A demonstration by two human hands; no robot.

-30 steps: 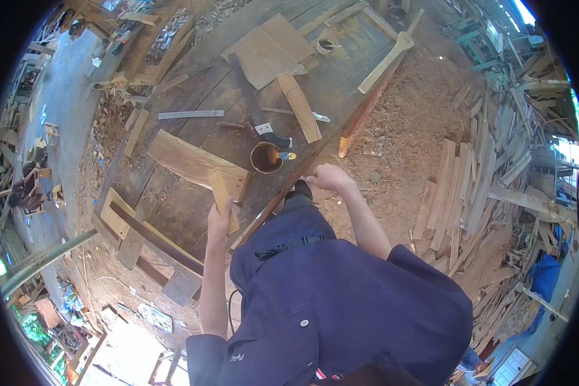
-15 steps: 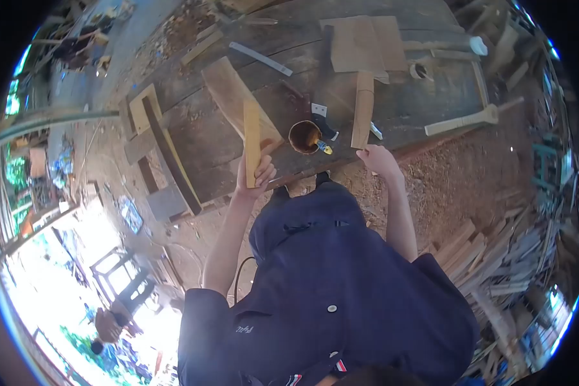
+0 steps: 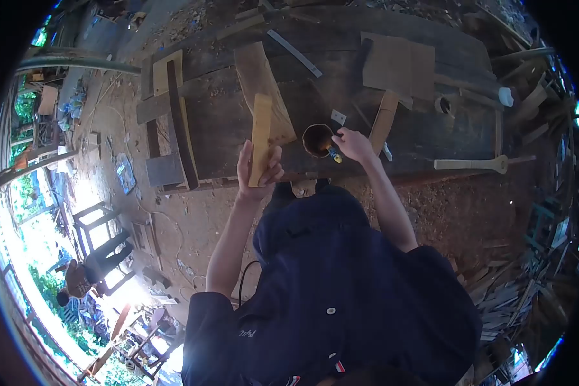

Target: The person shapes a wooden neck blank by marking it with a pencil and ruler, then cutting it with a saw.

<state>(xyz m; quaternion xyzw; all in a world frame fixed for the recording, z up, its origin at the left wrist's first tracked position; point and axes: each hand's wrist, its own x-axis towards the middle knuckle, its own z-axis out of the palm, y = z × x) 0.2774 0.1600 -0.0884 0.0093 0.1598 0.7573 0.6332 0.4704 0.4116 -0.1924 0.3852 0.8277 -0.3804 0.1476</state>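
Observation:
My left hand is wrapped round a light yellowish wood strip, held upright above the bench edge. Behind the strip lies a wider wooden board. My right hand is at the right side of a round dark cup, its fingers drawn together by the rim. A brush-like tool with a yellow and blue end leans out of the cup just below those fingers. What the fingers hold, if anything, is hidden. Close by on the bench is a small pale plate with holes.
A wood strip lies right of my hand, near a brown sheet. On the dark bench are also a metal ruler, a paddle-shaped wood piece and a tape roll. Frame pieces lie left. Another person is at lower left.
My right hand has left the end of the wood strip on the right and moved left to the cup. My left hand still holds its strip. The view has shifted slightly.

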